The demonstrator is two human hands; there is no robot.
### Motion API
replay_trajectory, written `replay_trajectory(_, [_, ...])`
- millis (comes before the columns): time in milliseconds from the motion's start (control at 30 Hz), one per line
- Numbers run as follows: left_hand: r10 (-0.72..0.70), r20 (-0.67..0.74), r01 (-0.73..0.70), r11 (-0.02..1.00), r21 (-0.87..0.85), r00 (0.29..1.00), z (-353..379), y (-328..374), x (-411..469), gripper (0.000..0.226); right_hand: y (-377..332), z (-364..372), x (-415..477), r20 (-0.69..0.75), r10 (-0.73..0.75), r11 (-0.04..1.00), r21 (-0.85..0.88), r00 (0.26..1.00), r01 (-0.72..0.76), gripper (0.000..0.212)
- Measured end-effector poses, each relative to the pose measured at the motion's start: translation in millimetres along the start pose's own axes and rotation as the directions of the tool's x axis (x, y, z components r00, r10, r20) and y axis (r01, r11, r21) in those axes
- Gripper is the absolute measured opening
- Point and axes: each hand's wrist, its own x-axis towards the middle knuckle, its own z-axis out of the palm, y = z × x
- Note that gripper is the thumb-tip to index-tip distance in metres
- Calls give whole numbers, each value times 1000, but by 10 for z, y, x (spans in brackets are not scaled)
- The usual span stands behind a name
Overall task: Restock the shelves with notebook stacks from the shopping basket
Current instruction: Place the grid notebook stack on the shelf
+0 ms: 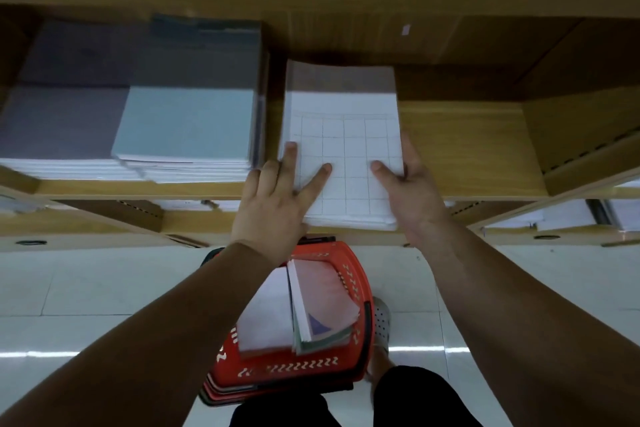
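Notebook stack (346, 135) overhanging shelf (485, 191) edge — left fingers (290, 157) flat atop, right fingers (410, 157) gripping, bare shelf rightward

The wooden shelf (467, 135) spans the middle of the frame. On its left part lie a purple-grey notebook stack (62, 114) and, touching it, a light-blue stack (187, 125). At centre, a grid-covered stack (346, 135) overhangs the shelf's front edge. At lower centre, a red shopping basket (311, 378) stands on the tiled floor (86, 288).

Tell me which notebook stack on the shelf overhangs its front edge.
The white grid-covered stack, between the left hand and right hand. The grey stack and light-blue stack to its left sit fully on the shelf.
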Motion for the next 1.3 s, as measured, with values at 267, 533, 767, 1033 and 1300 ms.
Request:
replay_trajectory(267, [-25, 30, 22, 993, 118, 999, -114, -270, 373, 100, -259, 197, 462, 47, -13, 1000, 1, 999, 13, 60])
replay_trajectory(533, [-44, 110, 35, 996, 82, 993, -206, -445, 632, 104, -338, 405, 701, 13, -20, 1000, 8, 1000, 20, 41])
replay_trajectory(767, [-161, 54, 162, 987, -6, 985, -236, -690, 507, 110, -222, 230, 401, 189, -91, 995, -24, 978, 97, 96])
replay_trajectory(1033, [-154, 55, 154, 988, -4, 987, -83, -871, 530, 112, -202, 291, 371, 157, -101, 729, -661, 983, 180, 146])
replay_trajectory(1300, [-161, 77, 162, 987, -9, 984, -128, -849, 537, 109, -241, 303, 387, 152, -91, 739, -652, 984, 169, 146])
